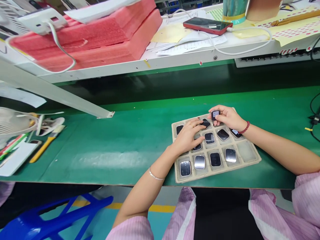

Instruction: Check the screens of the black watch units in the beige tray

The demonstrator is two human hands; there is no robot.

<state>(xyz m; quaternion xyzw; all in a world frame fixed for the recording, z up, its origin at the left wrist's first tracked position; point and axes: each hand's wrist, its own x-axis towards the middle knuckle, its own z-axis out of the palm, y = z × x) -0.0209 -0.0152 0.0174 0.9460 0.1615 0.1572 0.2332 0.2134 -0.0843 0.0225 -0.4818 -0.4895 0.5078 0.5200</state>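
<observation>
A beige compartment tray (257, 159) lies at an angle on the green table, with several square smartwatch bodies in its pockets. My right hand (231, 118) pinches one smartwatch (215, 115) above the tray's far side; its lit screen shows a code-like pattern. Over the tray's left part, my left hand (188, 135) rests with fingers stretched out, the fingertips at a dark-screened watch (205, 123) in the far row. Part of another watch (197, 147) is hidden under that hand. Near my right wrist, a watch with a lit screen (236, 132) sits in its pocket.
A white shelf (175, 59) runs above the green table (100, 150), bearing red foam blocks (100, 43) and a charging phone (207, 25). A slanted metal brace (75, 95) meets the table at left, near a brush (47, 143) and a small fan (15, 121). A blue stool (50, 218) stands below.
</observation>
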